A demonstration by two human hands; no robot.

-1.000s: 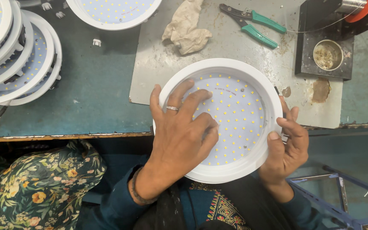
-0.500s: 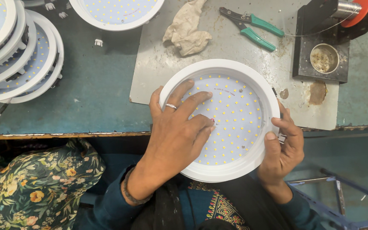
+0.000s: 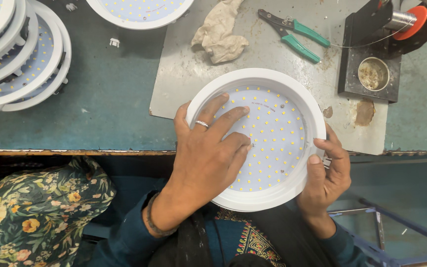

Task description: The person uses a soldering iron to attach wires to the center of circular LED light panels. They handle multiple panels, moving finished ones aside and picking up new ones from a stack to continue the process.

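Note:
A round white lamp housing [image 3: 273, 79] with a disc of small yellow LED dots [image 3: 273, 143] inside it sticks out over the bench's front edge. My left hand [image 3: 208, 153] lies flat on the LED disc, fingers spread, a ring on one finger. The thumb of my right hand [image 3: 328, 170] hooks over the housing's right rim while the fingers curl beneath it.
A stack of similar round lamps [image 3: 16, 59] sits at the far left, another lamp [image 3: 139, 12] at the top. On the grey metal sheet [image 3: 184, 74] lie a crumpled rag [image 3: 221, 37], green-handled pliers [image 3: 292, 34], a small tin cup [image 3: 373, 74] and a solder spool [image 3: 406, 20].
The lamp and both hands sit slightly higher in the view. My right thumb has slid a little along the rim. My left hand stays pressed on the disc.

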